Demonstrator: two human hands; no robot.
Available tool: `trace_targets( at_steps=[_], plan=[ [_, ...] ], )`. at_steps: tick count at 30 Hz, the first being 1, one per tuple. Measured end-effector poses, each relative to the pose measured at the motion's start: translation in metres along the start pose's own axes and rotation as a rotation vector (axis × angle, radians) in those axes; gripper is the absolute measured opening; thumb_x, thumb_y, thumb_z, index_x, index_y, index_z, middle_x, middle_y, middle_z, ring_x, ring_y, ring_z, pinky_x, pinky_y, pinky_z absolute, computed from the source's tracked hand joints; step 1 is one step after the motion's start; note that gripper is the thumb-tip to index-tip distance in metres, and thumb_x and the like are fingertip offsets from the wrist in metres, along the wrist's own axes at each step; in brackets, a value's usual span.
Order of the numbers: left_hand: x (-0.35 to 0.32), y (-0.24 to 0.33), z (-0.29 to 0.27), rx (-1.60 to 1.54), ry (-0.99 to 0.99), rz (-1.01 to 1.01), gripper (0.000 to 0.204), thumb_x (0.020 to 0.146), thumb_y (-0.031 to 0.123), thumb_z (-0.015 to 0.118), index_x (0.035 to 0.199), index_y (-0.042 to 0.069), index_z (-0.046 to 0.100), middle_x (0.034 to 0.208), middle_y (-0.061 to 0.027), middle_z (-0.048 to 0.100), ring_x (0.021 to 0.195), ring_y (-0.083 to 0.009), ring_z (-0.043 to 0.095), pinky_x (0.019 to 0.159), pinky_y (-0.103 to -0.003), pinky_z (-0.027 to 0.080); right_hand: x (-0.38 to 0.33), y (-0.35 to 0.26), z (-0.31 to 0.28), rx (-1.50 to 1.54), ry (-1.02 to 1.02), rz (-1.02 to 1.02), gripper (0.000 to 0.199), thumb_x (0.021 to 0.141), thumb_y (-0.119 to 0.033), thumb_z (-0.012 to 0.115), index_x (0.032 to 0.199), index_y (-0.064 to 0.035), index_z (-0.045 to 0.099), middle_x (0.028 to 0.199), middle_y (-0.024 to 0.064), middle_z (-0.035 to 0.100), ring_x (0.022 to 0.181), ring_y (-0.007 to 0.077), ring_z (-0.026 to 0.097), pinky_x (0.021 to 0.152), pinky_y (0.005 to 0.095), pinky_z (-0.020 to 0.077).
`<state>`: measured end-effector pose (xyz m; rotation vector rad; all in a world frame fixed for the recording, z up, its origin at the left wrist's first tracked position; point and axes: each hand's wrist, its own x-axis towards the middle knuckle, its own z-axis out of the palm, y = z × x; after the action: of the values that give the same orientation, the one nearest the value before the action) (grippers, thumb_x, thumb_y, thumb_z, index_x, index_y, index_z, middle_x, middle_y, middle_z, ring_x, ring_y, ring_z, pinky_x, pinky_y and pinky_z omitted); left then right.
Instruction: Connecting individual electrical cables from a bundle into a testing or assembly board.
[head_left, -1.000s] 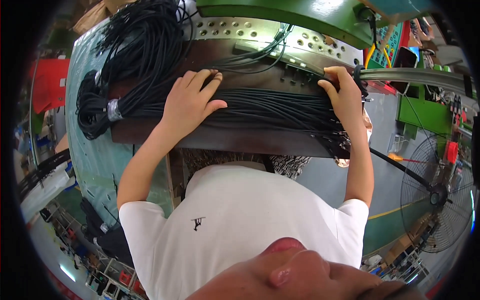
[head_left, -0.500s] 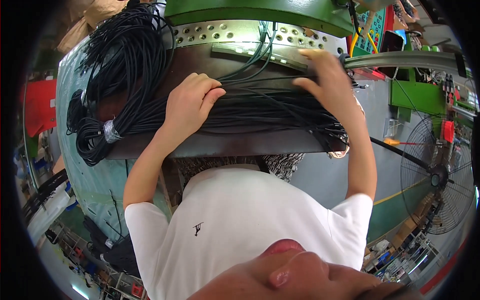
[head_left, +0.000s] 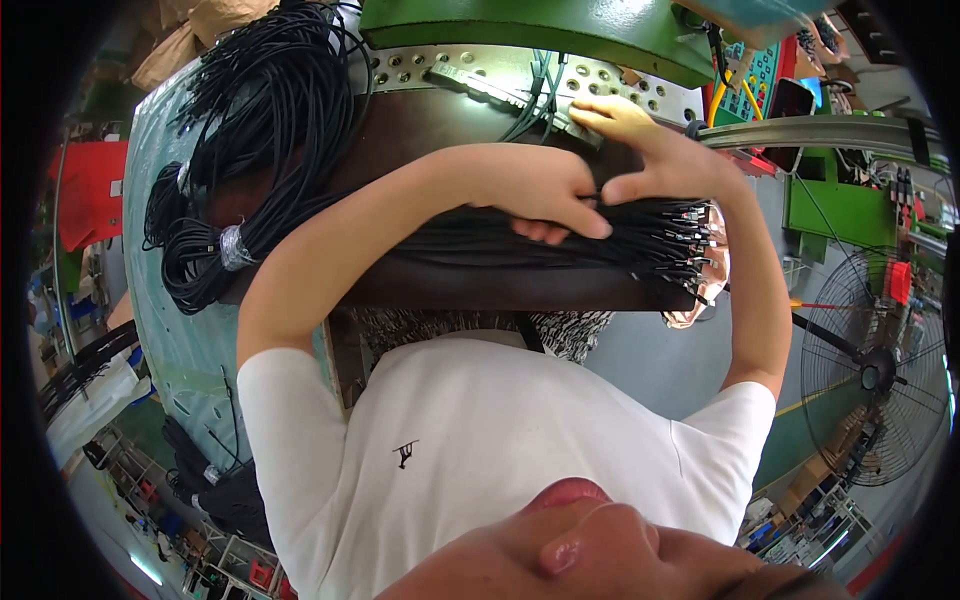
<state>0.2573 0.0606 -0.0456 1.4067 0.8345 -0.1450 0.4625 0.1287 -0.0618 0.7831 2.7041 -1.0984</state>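
Note:
A long bundle of black cables [head_left: 470, 245] lies across the dark brown work surface, its connector ends [head_left: 690, 240] gathered at the right. My left hand [head_left: 550, 200] reaches across to the right part of the bundle. Its fingers curl around some cables, with the thumb along the near side. Just beyond it, my right hand [head_left: 665, 160] has its fingers stretched out and its thumb spread, the fingertips by the right end of a narrow metal fixture [head_left: 490, 88]. A few dark cables [head_left: 540, 95] cross that fixture.
A large coil of black cables [head_left: 270, 110] is heaped at the left, with a wrapped tie [head_left: 236, 248] around one bundle. A green machine [head_left: 540, 30] stands at the back over a perforated metal plate [head_left: 400, 65]. On the right are a metal rail [head_left: 820, 132] and a fan [head_left: 875, 370].
My left hand has moved right along the bundle and now grips cables near the connector ends. The metal fixture is more tilted, and the connector ends lie more evenly together.

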Motion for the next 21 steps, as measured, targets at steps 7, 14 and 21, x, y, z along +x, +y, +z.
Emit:
trace_targets(
  at_steps=[7, 14, 21],
  plan=[
    [0.047, -0.002, 0.014, -0.403, 0.005, -0.010, 0.032, 0.090, 0.033, 0.060, 0.095, 0.002, 0.065, 0.066, -0.0002, 0.057, 0.051, -0.0081, 0.048, 0.049, -0.022, 0.039, 0.009, -0.013, -0.020, 0.335, -0.082, 0.155, 0.067, 0.078, -0.018, 0.066, 0.140, -0.0140, 0.040, 0.126, 0.0126, 0.051, 0.123, 0.0220, 0.046, 0.104, 0.0338, 0.0362],
    [0.040, 0.035, 0.030, -0.101, -0.114, 0.037, 0.033, 0.090, 0.034, 0.059, 0.080, 0.003, 0.062, 0.064, 0.0003, 0.055, 0.052, -0.0088, 0.047, 0.048, -0.024, 0.038, 0.061, -0.025, 0.005, -0.096, 0.019, 0.112, 0.044, 0.079, -0.023, 0.069, 0.114, -0.0091, 0.047, 0.094, 0.0106, 0.058, 0.096, 0.0242, 0.059, 0.080, 0.0348, 0.0453],
    [0.065, 0.053, 0.070, -0.465, -0.069, 0.158, 0.031, 0.091, 0.032, 0.058, 0.078, 0.004, 0.062, 0.060, 0.0008, 0.050, 0.049, -0.0086, 0.042, 0.045, -0.025, 0.034, 0.036, 0.021, 0.013, -0.107, 0.296, -0.135, 0.047, 0.078, -0.015, 0.071, 0.115, -0.0080, 0.043, 0.090, 0.0137, 0.063, 0.086, 0.0314, 0.062, 0.075, 0.0396, 0.0473]
  ],
)
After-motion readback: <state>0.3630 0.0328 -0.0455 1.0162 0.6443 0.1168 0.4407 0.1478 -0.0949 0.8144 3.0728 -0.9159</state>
